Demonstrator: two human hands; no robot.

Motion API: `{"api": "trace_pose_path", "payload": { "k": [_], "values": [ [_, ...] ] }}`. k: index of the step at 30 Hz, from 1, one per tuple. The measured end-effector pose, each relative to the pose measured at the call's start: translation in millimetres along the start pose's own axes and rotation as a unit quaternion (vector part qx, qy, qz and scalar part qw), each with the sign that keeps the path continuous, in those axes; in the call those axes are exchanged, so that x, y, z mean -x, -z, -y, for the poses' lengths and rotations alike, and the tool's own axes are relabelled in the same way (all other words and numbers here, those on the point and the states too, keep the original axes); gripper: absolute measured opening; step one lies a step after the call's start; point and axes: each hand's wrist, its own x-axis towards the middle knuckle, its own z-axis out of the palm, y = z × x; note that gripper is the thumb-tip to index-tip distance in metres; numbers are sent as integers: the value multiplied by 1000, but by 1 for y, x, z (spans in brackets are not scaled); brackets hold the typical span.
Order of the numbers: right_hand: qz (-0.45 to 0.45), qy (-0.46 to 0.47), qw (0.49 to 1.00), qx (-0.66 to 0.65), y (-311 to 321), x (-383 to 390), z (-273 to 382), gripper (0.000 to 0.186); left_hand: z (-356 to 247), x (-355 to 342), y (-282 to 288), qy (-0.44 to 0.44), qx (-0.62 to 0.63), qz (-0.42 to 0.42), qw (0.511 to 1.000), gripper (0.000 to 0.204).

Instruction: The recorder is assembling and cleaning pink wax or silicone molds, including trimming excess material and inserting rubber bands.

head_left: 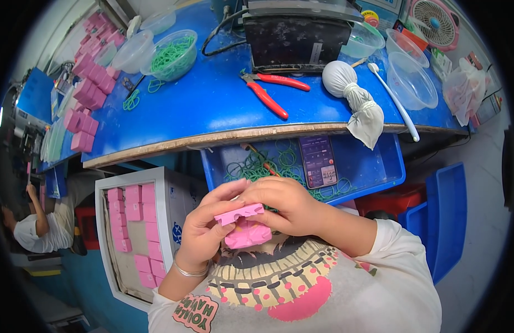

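In front of my chest I hold a pink mold that looks parted into two pieces: an upper piece (pixel 240 213) with a notched edge and a lower piece (pixel 248 236) with a grooved face. My left hand (pixel 200 227) is closed around the left side, its thumb against the gap between the pieces. From the right, my right hand (pixel 287 204) closes over the top and right side, fingers meeting those of the left. The palms hide part of the mold. Just beyond the hands, a blue tray (pixel 373 172) contains green rubber bands (pixel 248 166) and a phone (pixel 318 161).
On the blue table (pixel 184 111) lie red-handled pliers (pixel 273 91), a white cloth pouch (pixel 351 94) and a white brush (pixel 395 102). Behind them stands a dark machine (pixel 298 44). Pink blocks fill a white box (pixel 162 194) at left; another person (pixel 37 227) sits beyond.
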Motion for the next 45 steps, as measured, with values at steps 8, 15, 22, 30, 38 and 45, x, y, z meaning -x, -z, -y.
{"api": "trace_pose_path", "payload": {
  "k": [8,15,22,30,38,45],
  "values": [
    [40,3,998,-58,-1,2,-2,20,6,0,-1,-27,-38,96,994,29],
    [-139,9,984,113,-6,-4,2,24,4,3,0,65,11,-52,996,36],
    [-83,-97,992,11,-12,-4,7,20,11,2,-2,67,-8,-8,998,53],
    [-126,-256,957,-52,-18,2,4,23,9,2,-9,57,-191,-83,976,35],
    [-48,-77,996,-20,-6,2,-3,19,7,2,-4,2,-39,-61,997,32],
    [-183,-216,905,-316,-26,2,3,19,4,-2,-6,-108,-281,-59,952,40]
  ]
}}
